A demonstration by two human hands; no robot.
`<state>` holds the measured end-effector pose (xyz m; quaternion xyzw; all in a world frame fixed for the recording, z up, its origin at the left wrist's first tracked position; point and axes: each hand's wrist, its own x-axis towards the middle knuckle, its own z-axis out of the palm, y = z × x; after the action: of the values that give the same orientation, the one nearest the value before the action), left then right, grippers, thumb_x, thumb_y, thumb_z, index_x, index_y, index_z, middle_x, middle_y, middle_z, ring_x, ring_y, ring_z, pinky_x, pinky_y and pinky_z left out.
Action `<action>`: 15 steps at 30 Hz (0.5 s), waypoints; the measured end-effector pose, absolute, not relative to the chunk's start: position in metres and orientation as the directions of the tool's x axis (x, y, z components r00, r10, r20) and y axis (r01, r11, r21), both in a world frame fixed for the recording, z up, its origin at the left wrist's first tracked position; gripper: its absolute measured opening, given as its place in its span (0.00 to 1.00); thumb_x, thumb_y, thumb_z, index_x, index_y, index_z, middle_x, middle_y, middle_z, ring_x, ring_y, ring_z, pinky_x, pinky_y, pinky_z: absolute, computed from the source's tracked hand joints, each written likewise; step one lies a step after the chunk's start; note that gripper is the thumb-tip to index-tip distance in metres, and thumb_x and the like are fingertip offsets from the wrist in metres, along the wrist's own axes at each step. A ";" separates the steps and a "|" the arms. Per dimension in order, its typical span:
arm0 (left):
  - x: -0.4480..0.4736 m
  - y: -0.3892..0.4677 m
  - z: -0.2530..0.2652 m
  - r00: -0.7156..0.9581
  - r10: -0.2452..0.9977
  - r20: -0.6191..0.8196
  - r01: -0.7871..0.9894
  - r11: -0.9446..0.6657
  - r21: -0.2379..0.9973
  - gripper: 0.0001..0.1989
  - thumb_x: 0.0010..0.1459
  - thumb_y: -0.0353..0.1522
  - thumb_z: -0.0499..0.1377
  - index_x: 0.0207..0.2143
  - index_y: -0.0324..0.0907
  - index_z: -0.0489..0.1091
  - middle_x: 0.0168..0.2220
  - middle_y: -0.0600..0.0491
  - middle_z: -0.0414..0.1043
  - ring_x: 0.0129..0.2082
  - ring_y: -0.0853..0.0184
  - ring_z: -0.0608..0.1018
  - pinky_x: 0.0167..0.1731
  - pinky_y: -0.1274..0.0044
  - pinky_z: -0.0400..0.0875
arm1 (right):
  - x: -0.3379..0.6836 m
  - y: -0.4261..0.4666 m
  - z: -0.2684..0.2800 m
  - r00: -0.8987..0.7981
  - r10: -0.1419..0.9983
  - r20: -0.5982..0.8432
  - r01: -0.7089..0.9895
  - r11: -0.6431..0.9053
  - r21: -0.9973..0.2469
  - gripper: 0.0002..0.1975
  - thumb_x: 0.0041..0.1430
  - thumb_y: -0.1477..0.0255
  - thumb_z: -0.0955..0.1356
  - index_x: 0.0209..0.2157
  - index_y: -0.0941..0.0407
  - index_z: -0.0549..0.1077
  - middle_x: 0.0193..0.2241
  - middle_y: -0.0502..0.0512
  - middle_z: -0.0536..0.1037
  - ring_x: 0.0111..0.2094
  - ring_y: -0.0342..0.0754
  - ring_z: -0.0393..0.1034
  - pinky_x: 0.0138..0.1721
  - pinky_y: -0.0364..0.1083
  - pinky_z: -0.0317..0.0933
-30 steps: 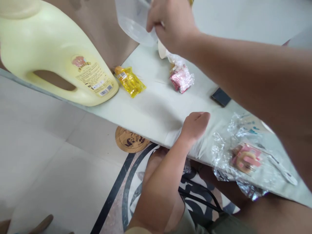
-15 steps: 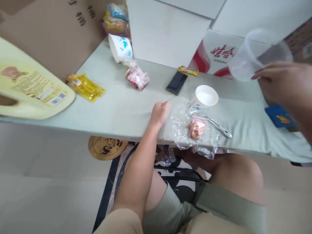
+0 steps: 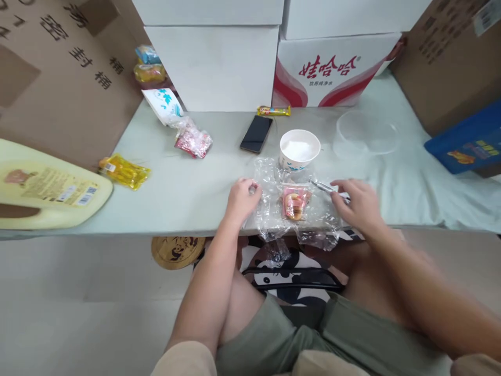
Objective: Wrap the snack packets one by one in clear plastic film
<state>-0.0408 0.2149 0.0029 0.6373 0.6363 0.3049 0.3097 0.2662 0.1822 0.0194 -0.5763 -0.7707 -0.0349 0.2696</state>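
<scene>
My left hand (image 3: pixel 241 199) rests on the cloth with its fingers curled, at the left edge of a crumpled clear plastic wrapper (image 3: pixel 268 209); whether it pinches anything is hidden. My right hand (image 3: pixel 360 203) has thumb and forefinger closed on the handle end of a slim silver tool (image 3: pixel 324 186), its exact kind unclear. Between the hands, on the wrapper, lies a small pink packet (image 3: pixel 295 202) with a burger-like picture or sweet. Just behind it stands a white paper cup (image 3: pixel 299 149) with something white inside. A clear plastic tub (image 3: pixel 366 137) sits to its right.
A phone (image 3: pixel 256 134) and a yellow snack stick (image 3: pixel 274 110) lie behind. Leftward are a tipped paper cup (image 3: pixel 163 104), a wrapped red-pink packet (image 3: pixel 193 142), a yellow packet (image 3: pixel 125 171) and a big cream jug (image 3: pixel 50 188). White cartons (image 3: pixel 219 68) line the back; a blue package (image 3: pixel 465 138) stands right.
The clear tub, held up in my right hand before, now stands on the cloth. My right hand has come down and left to the silver tool. My head view has shifted; the left hand stays by the wrapper.
</scene>
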 end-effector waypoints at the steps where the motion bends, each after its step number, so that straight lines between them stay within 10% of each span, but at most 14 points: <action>1: -0.040 0.215 0.002 0.014 1.000 -0.024 0.559 0.012 0.829 0.06 0.60 0.32 0.58 0.29 0.42 0.67 0.33 0.52 0.71 0.37 0.65 0.76 0.45 0.71 0.72 | 0.258 0.174 0.018 -0.227 0.837 0.498 0.878 0.397 -0.266 0.12 0.64 0.67 0.64 0.42 0.57 0.77 0.28 0.57 0.76 0.31 0.52 0.70 0.37 0.51 0.61; 7: -0.042 0.219 0.000 -0.060 0.972 -0.228 0.326 0.235 0.916 0.06 0.68 0.38 0.50 0.39 0.46 0.61 0.23 0.60 0.70 0.15 0.73 0.69 0.19 0.81 0.62 | 0.229 0.150 0.030 -0.647 0.647 0.404 0.558 0.762 -0.328 0.16 0.64 0.64 0.68 0.50 0.55 0.73 0.42 0.60 0.80 0.43 0.54 0.74 0.45 0.53 0.64; 15: -0.061 0.235 0.006 -0.264 0.916 -0.302 0.291 0.374 0.881 0.04 0.66 0.34 0.54 0.36 0.45 0.63 0.15 0.64 0.56 0.12 0.74 0.60 0.15 0.82 0.52 | 0.221 0.140 0.001 -0.769 0.637 0.054 0.607 0.755 -0.248 0.32 0.58 0.75 0.71 0.63 0.46 0.68 0.70 0.58 0.61 0.68 0.64 0.58 0.64 0.66 0.54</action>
<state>-0.0606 0.2347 0.0059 0.4263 0.7078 0.3622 0.4314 0.2207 0.1405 0.0013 -0.3328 -0.9342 0.1088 0.0678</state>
